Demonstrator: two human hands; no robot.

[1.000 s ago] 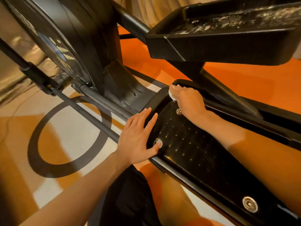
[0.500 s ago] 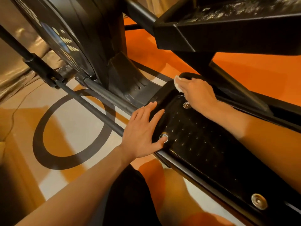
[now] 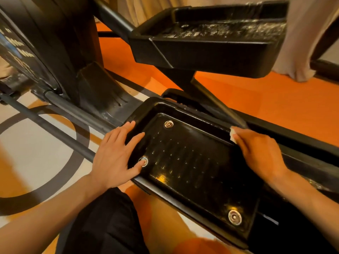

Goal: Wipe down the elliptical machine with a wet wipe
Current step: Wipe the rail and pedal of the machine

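Elliptical machine (image 3: 73, 52): black, running across the view from 10 o'clock to 4 o'clock, seen from low beside it.
Near pedal (image 3: 192, 162): centre of view. Shallow tray with a raised rim and a glossy studded floor; three round bolts show.
Wet wipe (image 3: 232, 134): small white wad on the pedal rim at 2 o'clock, with only a corner showing past the fingertips.
Right hand (image 3: 260, 154): fingers closed down over the wipe, pressing it to the rim. Thumb hidden.
Left hand (image 3: 113, 158): lies flat on the rim at 9 o'clock, fingers straight and spread, grasping nothing. Thumb tip touches the bolt (image 3: 143, 161) at 8 o'clock.
Step in hand: likely wiping the rim's far edge.
Doing it well: draw the wipe along the rim toward 4 o'clock in one firm, overlapping pass. Work it into the groove where rim meets floor and circle each bolt. The pedal probably swings, so brace with the left hand.
Far pedal (image 3: 211, 44): raised at 12 o'clock. Pale residue on its tread; looks unwiped.
Surroundings: orange floor (image 3: 266, 99) at 3 o'clock, curtain (image 3: 302, 52) at 1 o'clock.
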